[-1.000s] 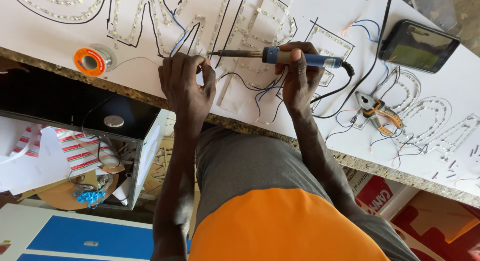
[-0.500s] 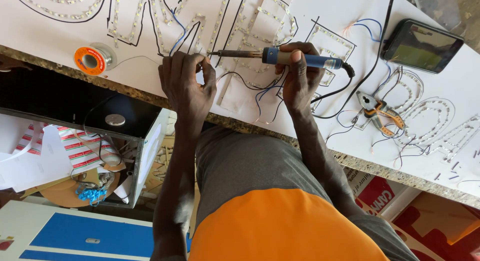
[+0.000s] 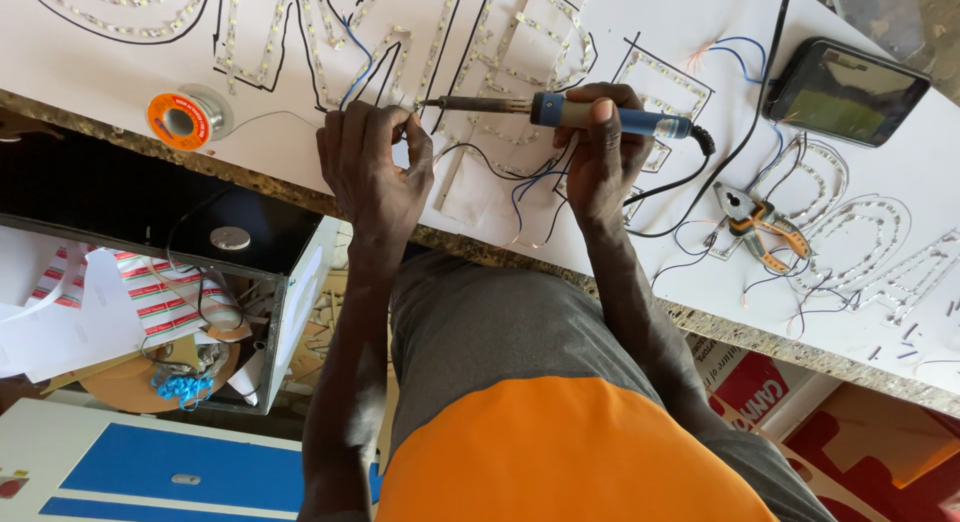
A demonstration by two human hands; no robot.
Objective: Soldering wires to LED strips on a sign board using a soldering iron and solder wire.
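Note:
My right hand (image 3: 598, 154) grips a blue-handled soldering iron (image 3: 560, 112). Its metal tip points left and meets the LED strip letters (image 3: 480, 42) laid out on the white board (image 3: 650, 22). My left hand (image 3: 372, 162) rests on the board right beside the tip, with the fingers pinched on a thin wire (image 3: 400, 132). Black and blue wires (image 3: 520, 182) loop on the board between the two hands.
An orange solder spool (image 3: 180, 119) lies at the left of the board, a phone (image 3: 845, 92) at the far right, and orange-handled pliers (image 3: 762, 222) with loose wire ends nearby. Below the counter edge (image 3: 760, 332) is a black box (image 3: 230, 252) beside papers and cardboard.

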